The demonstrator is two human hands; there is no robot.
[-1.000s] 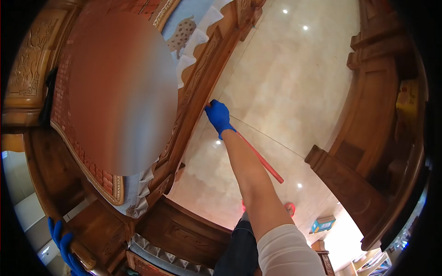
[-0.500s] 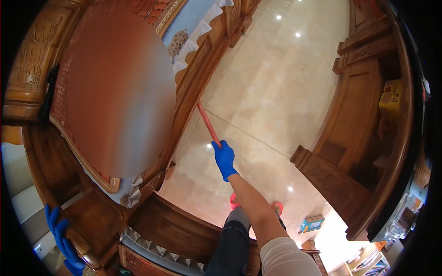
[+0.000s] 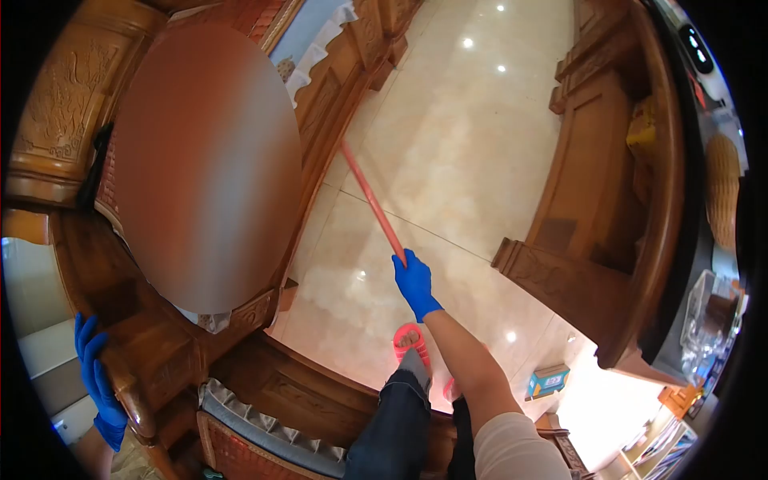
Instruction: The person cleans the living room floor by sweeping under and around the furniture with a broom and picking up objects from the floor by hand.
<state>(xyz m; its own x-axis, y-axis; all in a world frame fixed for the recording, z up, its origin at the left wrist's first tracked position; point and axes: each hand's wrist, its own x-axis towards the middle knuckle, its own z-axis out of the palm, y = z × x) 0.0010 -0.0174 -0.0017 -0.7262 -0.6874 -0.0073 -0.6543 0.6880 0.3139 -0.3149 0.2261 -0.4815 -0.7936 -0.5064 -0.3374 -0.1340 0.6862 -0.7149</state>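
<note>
At 8 o'clock, the left hand (image 3: 99,380), blue-gloved, is open, fingers slightly spread beside a wooden armrest (image 3: 134,404). The slim, straight red pole (image 3: 374,201) slants from 11 o'clock, its upper end cut off at the blur-covered wooden bench (image 3: 321,102), into the right hand (image 3: 415,286), closed narrowly around it at 5 o'clock.

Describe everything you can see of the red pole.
The pole is straight, slim and pinkish red; its material is unclear. It slants over the pale tiled floor. The blue-gloved right hand closes around its near end. Its far visible end meets the wooden seat at the lower edge; whether it continues beneath cannot be told.
</note>
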